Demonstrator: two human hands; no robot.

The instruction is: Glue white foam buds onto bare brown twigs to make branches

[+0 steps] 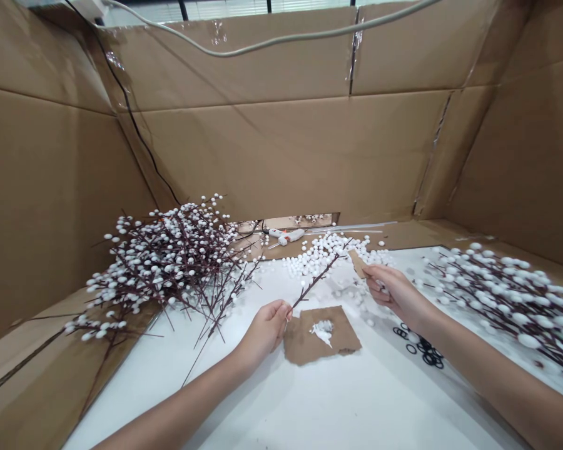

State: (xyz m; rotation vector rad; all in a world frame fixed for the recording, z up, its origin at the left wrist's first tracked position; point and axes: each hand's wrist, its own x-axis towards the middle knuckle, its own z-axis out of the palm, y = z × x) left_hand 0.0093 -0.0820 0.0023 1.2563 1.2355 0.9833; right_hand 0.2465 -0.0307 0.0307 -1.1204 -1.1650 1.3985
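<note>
My left hand (268,326) is closed around the lower end of a dark brown artificial twig (323,275), which slants up to the right. My right hand (390,289) pinches a small torn strip of cardboard (357,264), close to the twig's upper tip; whether the two touch I cannot tell. Just right of my left hand lies a flat piece of brown cardboard (300,347) with a smear of white glue-like paste (323,331) on it. Behind the twig, loose white foam-like berries (316,255) are scattered in a pile.
A heap of white-berried branches (169,256) stands at the left, another bundle (516,294) at the right. Several black rings (429,356) lie under my right forearm. Further back are a white glue gun (285,236) and clear glue sticks (351,228). Cardboard walls (272,150) enclose the white tabletop (338,406).
</note>
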